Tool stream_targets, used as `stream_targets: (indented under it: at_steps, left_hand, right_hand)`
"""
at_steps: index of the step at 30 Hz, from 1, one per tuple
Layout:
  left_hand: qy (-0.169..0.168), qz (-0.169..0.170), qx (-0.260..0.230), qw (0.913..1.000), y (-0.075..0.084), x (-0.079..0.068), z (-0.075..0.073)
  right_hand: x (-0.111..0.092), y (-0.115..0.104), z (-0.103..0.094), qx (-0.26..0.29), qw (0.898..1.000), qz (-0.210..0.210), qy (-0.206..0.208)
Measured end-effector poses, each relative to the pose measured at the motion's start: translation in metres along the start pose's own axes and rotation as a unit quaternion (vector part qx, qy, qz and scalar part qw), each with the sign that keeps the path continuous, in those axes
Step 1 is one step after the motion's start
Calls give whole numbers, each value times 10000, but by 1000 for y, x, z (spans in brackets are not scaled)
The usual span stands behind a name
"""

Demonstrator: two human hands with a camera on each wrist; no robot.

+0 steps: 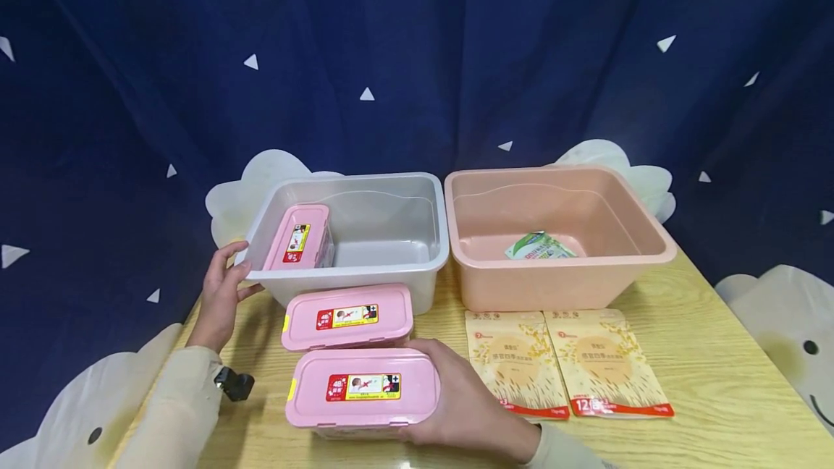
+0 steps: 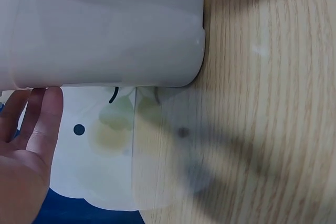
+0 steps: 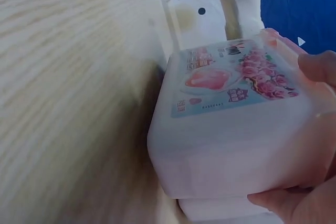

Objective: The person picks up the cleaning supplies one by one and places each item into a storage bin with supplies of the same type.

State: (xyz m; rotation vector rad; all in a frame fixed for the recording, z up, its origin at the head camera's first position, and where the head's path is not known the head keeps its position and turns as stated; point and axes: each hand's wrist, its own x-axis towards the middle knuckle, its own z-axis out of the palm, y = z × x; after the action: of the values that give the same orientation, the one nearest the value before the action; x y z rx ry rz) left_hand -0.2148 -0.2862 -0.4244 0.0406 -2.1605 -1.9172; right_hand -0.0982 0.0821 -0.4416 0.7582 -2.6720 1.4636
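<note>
Two hands are in use at the table (image 1: 717, 353). The right hand (image 1: 465, 404) grips the front box (image 1: 361, 389) by its right end, fingers on the far side and thumb on the near side. This box lies lengthwise at the near side of the table, lid up; the lid is pink with a red, yellow and white label. The right wrist view shows a rose-printed label on its side. Whether its base touches the table cannot be told.

The left hand (image 1: 221, 299) holds the grey basin (image 1: 352, 273) at its left rim, fingers on the edge and the thumb below it. A small black device (image 1: 234, 384) is worn on the left wrist.

A like unit, the middle box (image 1: 348, 317), is between the front box and the grey basin, lid up. A third, the inner box (image 1: 298, 237), is inside the grey basin against the left wall, its long side running front to back.

The pink basin (image 1: 547, 288) stands just to the right of the grey one and contains a green and white packet (image 1: 539, 246). Two pouches (image 1: 602, 360), beige with red lower edges, lie flat side by side before it. Behind hangs a navy curtain (image 1: 417, 35) with white triangles.
</note>
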Motion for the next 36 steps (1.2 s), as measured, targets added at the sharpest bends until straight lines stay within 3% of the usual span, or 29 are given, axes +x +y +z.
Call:
stream_targets:
  at_steps: [6, 11, 20, 29, 36]
  left_hand:
    - [18, -100, -17, 9999, 3, 0, 0]
    - [-138, -51, -53, 9999, 6, 1, -2]
    - [-380, -101, -61, 9992, 3, 1, -7]
    - [-593, -187, 7, 9981, 4, 2, -9]
    - [-584, -3, -279, 9979, 3, -1, -7]
  right_hand:
    - [0, -2, -16, -191, 9995, -171, 171]
    - [-1, -9, -32, -493, 9980, -203, 333]
    - [0, -22, -60, -573, 9964, -508, 359]
    - [-2, -40, -87, -827, 9951, -290, 458]
    - [-1, -55, -119, -775, 9935, -631, 536]
